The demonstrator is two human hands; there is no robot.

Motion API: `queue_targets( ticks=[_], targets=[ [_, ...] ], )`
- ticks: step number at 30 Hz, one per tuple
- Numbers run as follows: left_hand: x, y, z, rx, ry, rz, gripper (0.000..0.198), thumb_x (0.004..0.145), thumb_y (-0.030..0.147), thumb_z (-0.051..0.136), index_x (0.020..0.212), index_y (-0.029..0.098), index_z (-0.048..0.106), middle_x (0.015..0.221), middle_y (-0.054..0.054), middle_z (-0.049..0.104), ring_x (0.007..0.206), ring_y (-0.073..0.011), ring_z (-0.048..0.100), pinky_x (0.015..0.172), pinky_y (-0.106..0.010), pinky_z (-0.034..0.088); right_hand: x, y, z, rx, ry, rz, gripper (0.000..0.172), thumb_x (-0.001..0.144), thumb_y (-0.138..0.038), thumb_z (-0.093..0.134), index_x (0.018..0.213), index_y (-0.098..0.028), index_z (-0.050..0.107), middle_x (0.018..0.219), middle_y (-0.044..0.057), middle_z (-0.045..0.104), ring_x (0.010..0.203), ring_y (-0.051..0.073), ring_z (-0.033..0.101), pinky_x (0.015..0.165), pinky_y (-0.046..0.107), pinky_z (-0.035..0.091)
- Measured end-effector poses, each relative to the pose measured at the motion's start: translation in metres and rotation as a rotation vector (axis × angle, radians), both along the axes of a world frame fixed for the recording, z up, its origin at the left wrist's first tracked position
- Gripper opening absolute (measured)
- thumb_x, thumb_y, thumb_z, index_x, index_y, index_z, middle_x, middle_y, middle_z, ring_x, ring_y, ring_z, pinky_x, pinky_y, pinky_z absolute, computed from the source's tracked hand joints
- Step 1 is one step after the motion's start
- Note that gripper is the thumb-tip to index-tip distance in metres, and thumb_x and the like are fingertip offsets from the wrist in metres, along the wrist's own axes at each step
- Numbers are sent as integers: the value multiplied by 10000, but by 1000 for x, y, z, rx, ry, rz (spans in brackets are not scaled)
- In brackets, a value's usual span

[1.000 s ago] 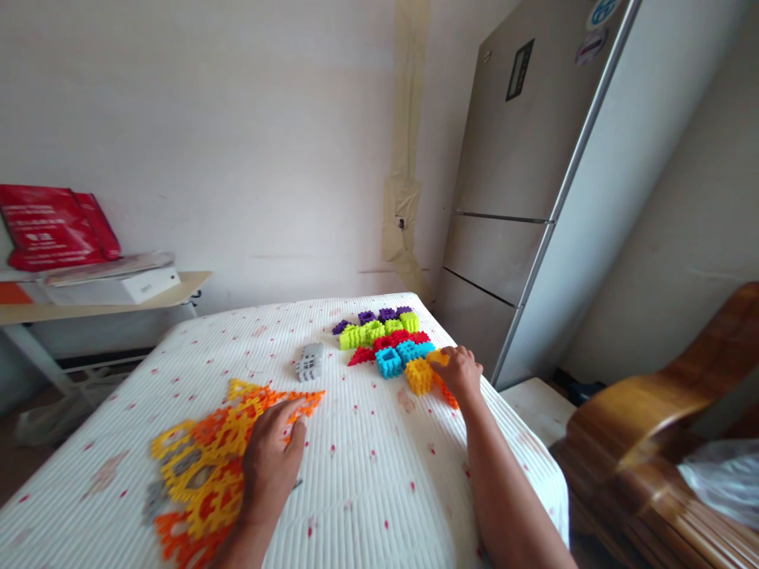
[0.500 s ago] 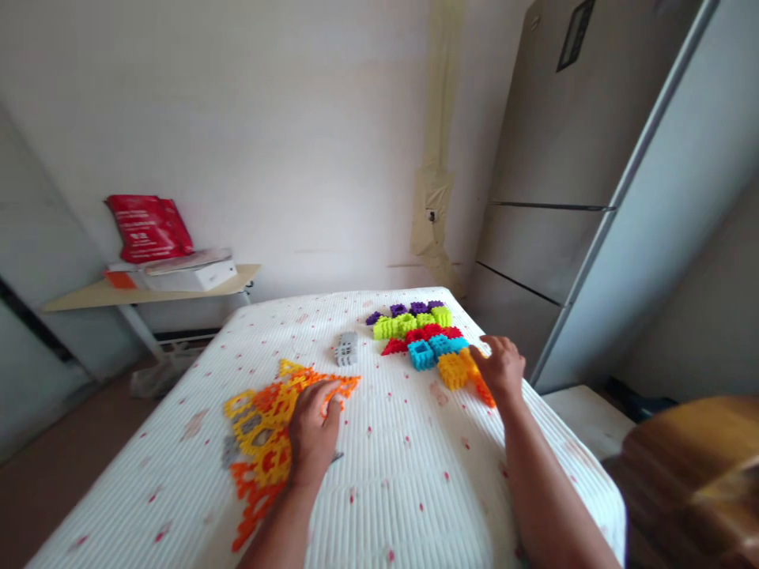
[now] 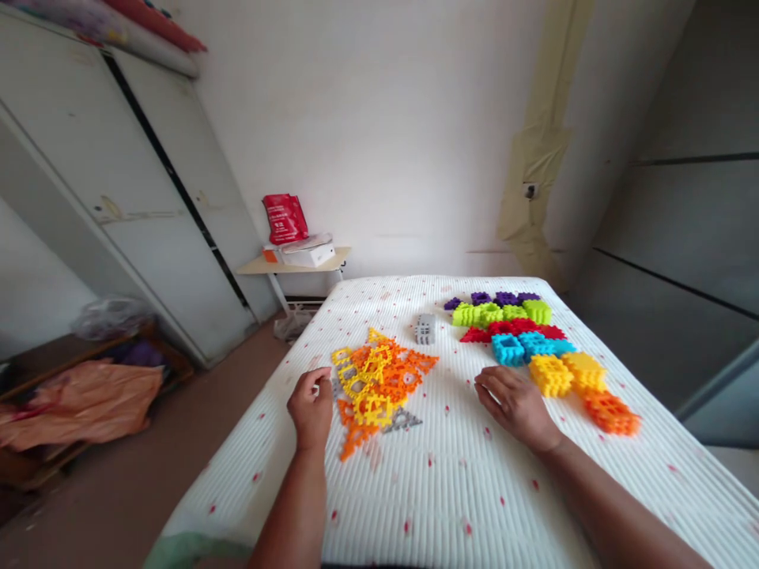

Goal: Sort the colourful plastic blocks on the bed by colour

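Grip looks curled on both left hand (image 3: 311, 407) and right hand (image 3: 515, 405), can't tell if either's holding anything, and the yellow-and-orange pile (image 3: 383, 381) sits between them, so I'd peel top pieces off first to avoid snags.

Openwork yellow and orange interlocking plastic pieces (image 3: 392, 386) lie in a loose, overlapping pile, with a notched grey triangular piece (image 3: 405, 420) flat at its five o'clock edge. Well apart, toward three o'clock, two yellow stacks (image 3: 549, 376) sit close together, an orange stack (image 3: 612, 413) at their four o'clock.
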State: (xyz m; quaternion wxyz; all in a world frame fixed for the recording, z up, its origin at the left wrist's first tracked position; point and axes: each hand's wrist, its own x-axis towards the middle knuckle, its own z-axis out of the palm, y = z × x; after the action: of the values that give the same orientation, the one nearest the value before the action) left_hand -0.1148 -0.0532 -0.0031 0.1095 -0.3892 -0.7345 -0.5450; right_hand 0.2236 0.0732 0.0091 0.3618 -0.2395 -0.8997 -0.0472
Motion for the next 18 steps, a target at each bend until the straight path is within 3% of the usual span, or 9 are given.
queue_targets(
  ticks=[5, 13, 18],
  targets=[
    [6, -9, -4, -136, 121, -171, 179, 750, 215, 480, 790, 202, 654, 842, -31, 675, 830, -166, 628, 727, -282, 495, -5, 2, -12, -82, -112, 21, 292, 946, -265, 367, 848, -193, 632, 861, 85, 648, 824, 168, 604, 754, 299, 491],
    [1, 2, -16, -135, 84, -132, 170, 749, 248, 494, 764, 201, 657, 805, -30, 673, 801, -176, 620, 734, -297, 483, -5, 5, -17, -205, -51, 19, 337, 952, -295, 328, 831, -180, 621, 805, 73, 635, 768, 160, 614, 688, 267, 488],
    [6, -2, -9, -296, 135, -96, 197, 720, 201, 500, 810, 208, 675, 862, -37, 688, 874, -205, 609, 824, -335, 454, -4, 7, -19, -307, -29, -4, 326, 939, -323, 340, 806, -197, 609, 791, 59, 637, 744, 161, 618, 673, 271, 491]
  ],
)
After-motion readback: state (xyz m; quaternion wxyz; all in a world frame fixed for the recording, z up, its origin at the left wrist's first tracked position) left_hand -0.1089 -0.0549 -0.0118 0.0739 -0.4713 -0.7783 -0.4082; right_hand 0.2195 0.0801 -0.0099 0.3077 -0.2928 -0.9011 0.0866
